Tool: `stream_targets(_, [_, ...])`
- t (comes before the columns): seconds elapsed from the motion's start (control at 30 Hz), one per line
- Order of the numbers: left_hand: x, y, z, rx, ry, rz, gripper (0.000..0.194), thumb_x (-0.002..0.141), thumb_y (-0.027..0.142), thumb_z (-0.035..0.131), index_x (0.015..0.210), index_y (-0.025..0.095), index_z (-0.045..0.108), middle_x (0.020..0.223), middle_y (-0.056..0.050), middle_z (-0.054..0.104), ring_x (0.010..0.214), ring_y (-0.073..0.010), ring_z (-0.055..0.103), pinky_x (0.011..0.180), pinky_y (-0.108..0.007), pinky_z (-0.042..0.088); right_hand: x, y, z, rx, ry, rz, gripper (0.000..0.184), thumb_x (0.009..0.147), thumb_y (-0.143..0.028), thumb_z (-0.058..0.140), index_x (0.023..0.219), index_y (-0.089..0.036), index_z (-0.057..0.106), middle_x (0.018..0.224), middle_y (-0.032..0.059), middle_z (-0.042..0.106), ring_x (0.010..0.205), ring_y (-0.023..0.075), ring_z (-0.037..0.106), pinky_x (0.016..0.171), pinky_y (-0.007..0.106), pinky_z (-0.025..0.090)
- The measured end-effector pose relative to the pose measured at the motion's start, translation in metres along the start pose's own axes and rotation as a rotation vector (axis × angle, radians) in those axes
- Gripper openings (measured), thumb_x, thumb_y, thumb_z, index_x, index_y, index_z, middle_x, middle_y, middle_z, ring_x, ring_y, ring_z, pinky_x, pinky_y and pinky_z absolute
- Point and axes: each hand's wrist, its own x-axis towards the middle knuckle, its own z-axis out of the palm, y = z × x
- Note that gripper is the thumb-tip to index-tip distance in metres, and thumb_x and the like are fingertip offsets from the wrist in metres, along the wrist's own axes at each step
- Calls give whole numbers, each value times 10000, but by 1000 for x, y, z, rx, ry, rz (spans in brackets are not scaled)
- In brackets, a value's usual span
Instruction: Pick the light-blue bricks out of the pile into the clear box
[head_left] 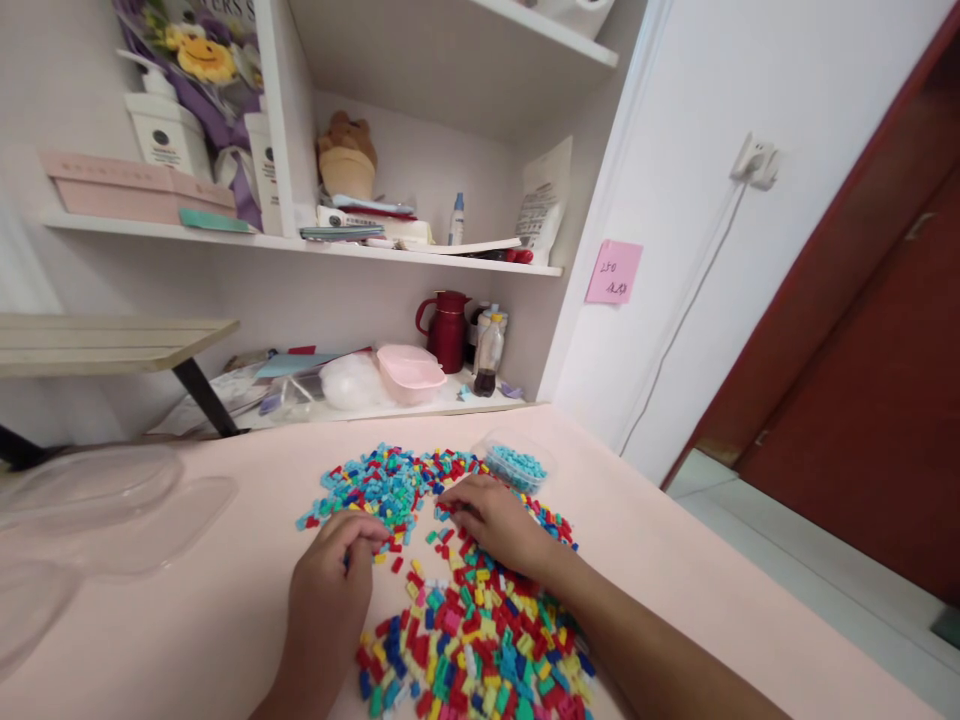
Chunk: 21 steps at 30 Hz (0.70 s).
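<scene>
Many small toy building bricks (480,640) in red, yellow, blue, green and white lie loose on the pink tabletop. A mostly light-blue heap of bricks (367,485) is farther back on the left. My left hand (337,560) rests at the near edge of that heap, its fingers curled in and pressed together; what they hold, if anything, is hidden. My right hand (495,520) reaches over the bricks between the heaps, fingers bent down and closed near a red brick; its grip is too small to make out. Behind it stands a clear tub (517,465) of light-blue bricks.
Clear plastic containers (97,490) sit on the left of the table. A small wooden stand (112,340) with black legs is behind them. Along the back, a shelf holds a pink bowl (411,372), a red jug (448,330) and a bottle (488,358) of dark liquid.
</scene>
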Motion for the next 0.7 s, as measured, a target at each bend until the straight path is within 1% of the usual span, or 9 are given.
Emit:
stream_targets(0.1, [0,-1,0,9,-4,0,226,792,232,452,706,239,661,793,-1,696,751,-170,646,683,-268,515,-1,-1,2,-90,-23,-56,391,867,-113,524,1197,-284,646,1027,59,661,973,194,609,861,318,478])
stream_targets(0.2, [-1,-2,0,7,-12,-8,226,799,228,448,714,239,658,806,-2,693,757,-168,646,691,-269,517,-1,-3,2,-142,-40,-74,355,868,-128,533,1157,-282,672,1008,63,653,959,193,609,851,311,473])
stream_targets(0.33, [-1,-1,0,-9,2,6,215,788,220,456,707,237,655,801,-3,694,752,-167,648,692,-268,523,-1,-1,1,-136,-10,6,317,833,-80,527,1048,-244,693,976,55,664,964,194,609,892,319,458])
stream_targets(0.4, [-1,-1,0,-10,5,9,214,782,219,458,703,236,657,790,-3,695,737,-168,649,682,-269,525,-1,1,0,-101,31,60,341,837,-67,501,1085,-236,664,1002,61,665,957,193,610,880,323,468])
stream_targets(0.47, [-1,0,0,-13,1,3,216,777,219,457,702,237,658,786,-1,695,729,-167,650,673,-268,526,-1,2,0,-40,65,78,368,843,-72,493,1145,-234,629,1038,66,661,960,194,608,870,326,477])
stream_targets(0.57, [0,1,0,-19,-5,-10,224,776,227,448,698,240,658,784,4,692,718,-164,653,674,-269,529,0,0,0,46,65,26,396,848,-83,499,1193,-249,599,1094,58,651,1010,191,596,895,326,477])
stream_targets(0.63, [0,1,0,-14,-6,-16,228,774,232,443,694,240,657,784,6,690,721,-164,657,677,-271,528,0,-3,-1,56,34,-26,427,847,-75,493,1219,-263,586,1140,48,642,1057,189,580,927,331,464])
stream_targets(0.7, [0,2,0,-9,-12,-22,232,775,236,437,697,239,655,791,5,689,727,-165,660,681,-274,525,0,-5,-1,37,-5,-42,425,846,-62,480,1197,-266,604,1131,38,654,1056,190,583,938,340,455])
